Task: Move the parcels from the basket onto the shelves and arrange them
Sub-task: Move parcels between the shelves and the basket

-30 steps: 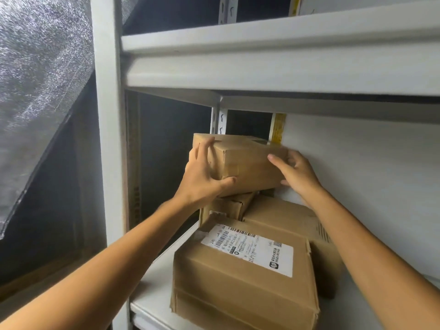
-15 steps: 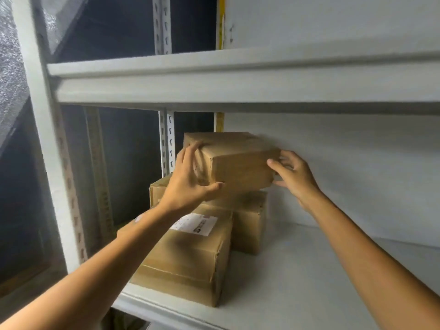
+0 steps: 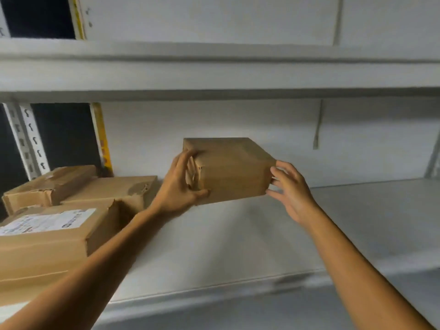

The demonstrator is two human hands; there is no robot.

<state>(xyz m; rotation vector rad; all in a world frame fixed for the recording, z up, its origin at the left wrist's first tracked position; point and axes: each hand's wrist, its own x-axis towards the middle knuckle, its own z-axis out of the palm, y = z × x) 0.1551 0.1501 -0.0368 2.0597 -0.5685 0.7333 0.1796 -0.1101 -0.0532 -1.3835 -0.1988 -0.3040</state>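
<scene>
- Head view: a small brown cardboard parcel (image 3: 234,171) is held up in front of the white back panel (image 3: 238,125), over the middle of the shelf (image 3: 238,246). Whether its underside touches the board I cannot tell.
- The left hand (image 3: 177,189) grips its crumpled left end, fingers curled over that face and thumb hooked under the lower front edge.
- The right hand (image 3: 292,189) meets the right end with fingers spread and nearly straight, only the fingertips (image 3: 273,169) touching the card.
- Well to the left, three more parcels sit together on the same shelf: a labelled parcel (image 3: 47,239) in front, a plain parcel (image 3: 114,189) behind it and a dented parcel (image 3: 50,184) at the back left.
- Behind those stand a slotted upright (image 3: 27,141) and a yellow strip (image 3: 102,139).
- The upper shelf (image 3: 214,75) runs across overhead.
</scene>
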